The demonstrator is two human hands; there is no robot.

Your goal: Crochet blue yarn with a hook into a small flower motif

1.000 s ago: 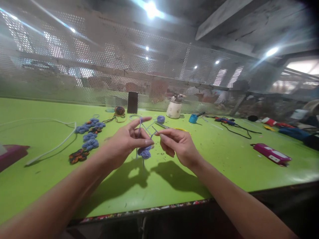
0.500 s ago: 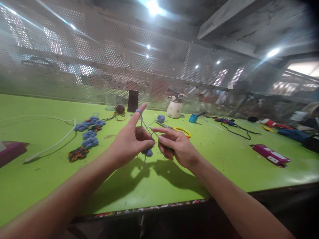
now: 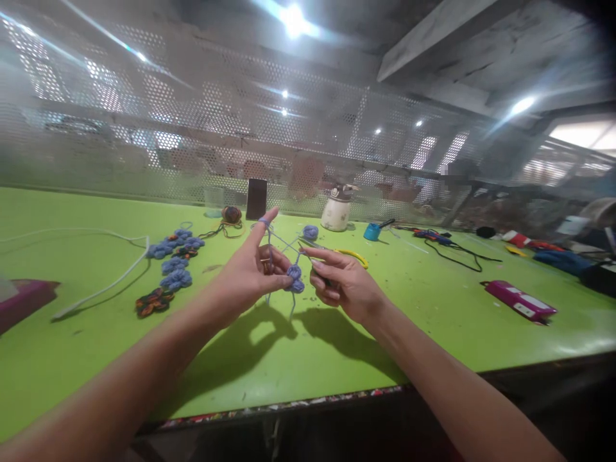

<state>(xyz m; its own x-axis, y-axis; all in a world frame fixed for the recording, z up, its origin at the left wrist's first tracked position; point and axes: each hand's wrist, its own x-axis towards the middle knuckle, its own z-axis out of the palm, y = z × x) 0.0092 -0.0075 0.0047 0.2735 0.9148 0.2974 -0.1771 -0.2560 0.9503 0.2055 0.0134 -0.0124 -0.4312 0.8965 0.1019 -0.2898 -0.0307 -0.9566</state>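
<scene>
Left hand (image 3: 254,264): thumb and fingers pinched on a small, rounded periwinkle-blue yarn piece (image 3: 295,280), held above the bright-green smooth counter (image 3: 231,378); index finger raised, a thin periwinkle-blue yarn strand (image 3: 264,222) looped round it. Right hand (image 3: 344,279): fingers closed on a slim crochet hook (image 3: 302,246), mostly hidden, tip beside the strand. Beyond the hands, a round periwinkle-blue yarn ball (image 3: 310,232) lies near yellow-handled scissors (image 3: 357,256).

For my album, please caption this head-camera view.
Left hand pinches a purple yarn piece, right hand holds a slim tool, above a green table.
</scene>
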